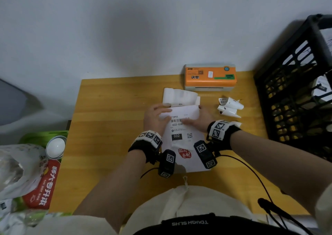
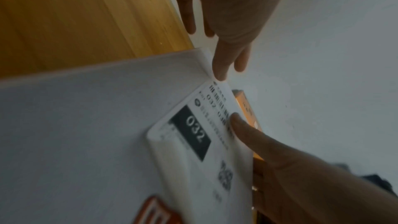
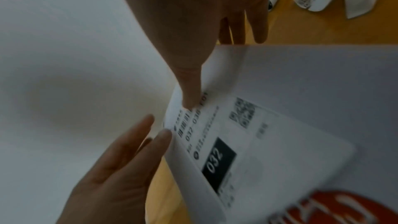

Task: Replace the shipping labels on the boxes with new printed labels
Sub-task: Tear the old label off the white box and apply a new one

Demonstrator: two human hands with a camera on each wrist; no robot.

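Both hands, left hand (image 1: pixel 156 117) and right hand (image 1: pixel 201 118), pinch the far end of the label (image 1: pixel 180 127), whose long axis runs toward the person over the white box (image 1: pixel 195 164).

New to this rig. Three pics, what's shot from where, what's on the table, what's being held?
No machine here: a person works with bare hands, wearing a camera on the head and one on each wrist. The wide picture looks down from the head; the two dim close-ups look along each wrist at the fingers.

On the wooden table lies a white box bearing a shipping label marked 032. The label's far end curls up off the box, and both the left hand and the right hand have fingers on it there. The pictures alone do not show whether it is going on or coming off.

Behind sit an orange label printer, a strip of white label paper and some curled paper scraps. A black crate stands at right.
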